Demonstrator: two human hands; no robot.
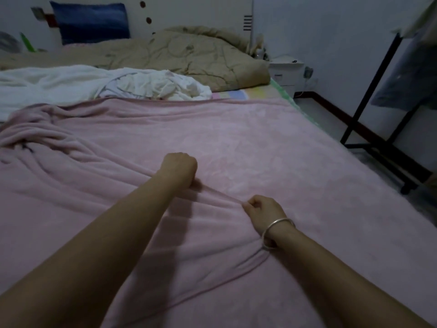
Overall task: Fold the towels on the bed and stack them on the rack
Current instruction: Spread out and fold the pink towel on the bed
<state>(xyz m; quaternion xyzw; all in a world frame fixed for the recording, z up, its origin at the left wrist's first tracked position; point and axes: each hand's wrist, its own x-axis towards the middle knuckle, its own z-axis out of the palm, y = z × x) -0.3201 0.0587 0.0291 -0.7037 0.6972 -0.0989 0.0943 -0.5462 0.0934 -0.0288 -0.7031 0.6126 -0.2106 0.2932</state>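
Two hands grip one raised fold of the pink towel, spread over the near half of the bed.
Left hand is a tight fist with fabric bunched under it, fingers hidden below the knuckles. Right hand, silver bangle on its wrist, is curled, thumb and fingertips pinching the same fold near the left. Pink towel reaches the bed's right edge, is rumpled toward the left edge, and its near end is cut off by the frame. White towels are heaped beyond it toward the left edge, count unclear, cropped at left. Beige quilt and blue pillow lie at the head end. Black rack stands off the right edge, only its legs and one upright in frame, top cut off, dim cloth on it too blurred to identify.
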